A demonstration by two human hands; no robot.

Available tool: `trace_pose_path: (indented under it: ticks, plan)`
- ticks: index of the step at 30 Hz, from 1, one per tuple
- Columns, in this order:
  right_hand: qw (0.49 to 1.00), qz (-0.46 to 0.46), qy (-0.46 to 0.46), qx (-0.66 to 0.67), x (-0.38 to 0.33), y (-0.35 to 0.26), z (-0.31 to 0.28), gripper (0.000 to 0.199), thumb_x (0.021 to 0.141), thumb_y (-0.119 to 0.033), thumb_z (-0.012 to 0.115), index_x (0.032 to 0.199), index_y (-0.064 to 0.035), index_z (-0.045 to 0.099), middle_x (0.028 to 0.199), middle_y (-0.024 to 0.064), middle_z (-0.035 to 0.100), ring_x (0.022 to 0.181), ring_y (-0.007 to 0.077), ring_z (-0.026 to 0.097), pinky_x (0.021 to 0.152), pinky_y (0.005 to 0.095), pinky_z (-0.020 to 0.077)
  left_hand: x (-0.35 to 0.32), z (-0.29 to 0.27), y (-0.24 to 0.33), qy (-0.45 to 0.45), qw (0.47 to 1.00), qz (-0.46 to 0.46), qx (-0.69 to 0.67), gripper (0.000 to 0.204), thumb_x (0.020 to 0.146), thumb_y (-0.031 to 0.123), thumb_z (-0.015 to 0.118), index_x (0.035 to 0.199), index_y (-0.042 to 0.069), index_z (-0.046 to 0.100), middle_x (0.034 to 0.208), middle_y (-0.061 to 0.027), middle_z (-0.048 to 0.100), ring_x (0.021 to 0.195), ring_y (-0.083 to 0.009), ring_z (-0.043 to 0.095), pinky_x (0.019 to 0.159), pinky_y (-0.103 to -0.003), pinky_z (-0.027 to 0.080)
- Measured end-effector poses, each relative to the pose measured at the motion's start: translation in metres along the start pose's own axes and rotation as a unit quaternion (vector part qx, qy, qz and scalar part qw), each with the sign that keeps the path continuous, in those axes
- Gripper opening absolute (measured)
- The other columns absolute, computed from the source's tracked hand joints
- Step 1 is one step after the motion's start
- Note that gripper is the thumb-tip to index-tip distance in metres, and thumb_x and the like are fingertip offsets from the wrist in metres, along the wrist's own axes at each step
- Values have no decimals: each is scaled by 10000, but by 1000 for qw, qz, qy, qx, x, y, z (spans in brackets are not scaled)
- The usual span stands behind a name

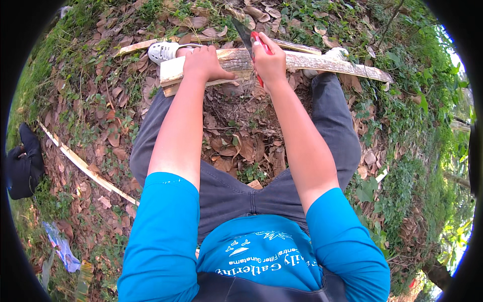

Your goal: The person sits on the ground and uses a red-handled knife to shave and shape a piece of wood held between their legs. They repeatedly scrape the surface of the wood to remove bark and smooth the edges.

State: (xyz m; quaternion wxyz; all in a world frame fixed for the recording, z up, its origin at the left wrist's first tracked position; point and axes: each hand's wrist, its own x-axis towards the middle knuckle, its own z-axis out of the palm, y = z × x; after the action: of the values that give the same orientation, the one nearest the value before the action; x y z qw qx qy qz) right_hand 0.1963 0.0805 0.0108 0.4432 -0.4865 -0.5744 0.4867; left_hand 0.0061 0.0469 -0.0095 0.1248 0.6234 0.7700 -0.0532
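A long pale strip of split wood (312, 61) lies across the ground in front of me, held down under my two feet. My left hand (205, 64) presses flat on its left part near the cut end. My right hand (269, 61) grips a red-handled knife (245, 34), whose dark blade points up and away and rests against the wood's upper edge. My legs in grey trousers spread to either side of the strip.
Dry leaves and low green plants cover the ground. A thin pale wood strip (83, 163) lies at the left. A dark bag or cloth (22, 163) sits at the far left, and blue plastic scrap (59, 244) lies at the lower left.
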Motion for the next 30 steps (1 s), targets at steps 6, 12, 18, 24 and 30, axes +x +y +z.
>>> trace_pose_path:
  ticks: [6, 12, 18, 24, 30]
  plan:
    - [999, 13, -20, -29, 22, 24, -5, 476, 1053, -162, 637, 1515, -53, 594, 796, -14, 632, 527, 59, 486, 467, 260, 421, 3, -7, 1, -8, 1000, 11, -20, 1173, 600, 826, 822, 1415, 13, 595, 1432, -174, 642, 1381, -326, 580, 1153, -484, 450]
    - [999, 9, -37, -26, -131, -35, -64, 466, 1050, -103, 628, 1500, 13, 588, 1324, 155, 711, 1078, 163, 682, 961, 301, 526, -1, -3, -11, -14, 1000, 4, -14, 1183, 618, 836, 796, 1436, 9, 581, 1436, -181, 643, 1384, -329, 579, 1144, -476, 460]
    - [989, 126, -61, 43, -207, -100, -116, 492, 1090, -138, 612, 1564, -31, 536, 1142, 39, 711, 754, 19, 549, 634, 191, 449, 2, 0, -8, 13, 1000, 5, -27, 1127, 602, 812, 822, 1384, 26, 617, 1384, -156, 663, 1353, -318, 591, 1137, -510, 447]
    - [999, 9, -49, -15, -94, -36, -37, 457, 1060, -158, 634, 1491, -11, 598, 1092, 74, 728, 771, 83, 606, 665, 245, 486, -6, -1, -15, 0, 1000, -5, -29, 1159, 604, 815, 821, 1412, 15, 596, 1423, -187, 647, 1371, -339, 586, 1169, -482, 432]
    - [986, 159, -52, -2, 35, -25, 19, 431, 1031, -177, 652, 1428, -8, 662, 972, 78, 734, 685, 121, 642, 607, 289, 523, 2, 0, -11, 24, 1000, 5, -11, 1159, 585, 847, 818, 1379, 24, 623, 1365, -154, 682, 1320, -300, 627, 1127, -474, 454]
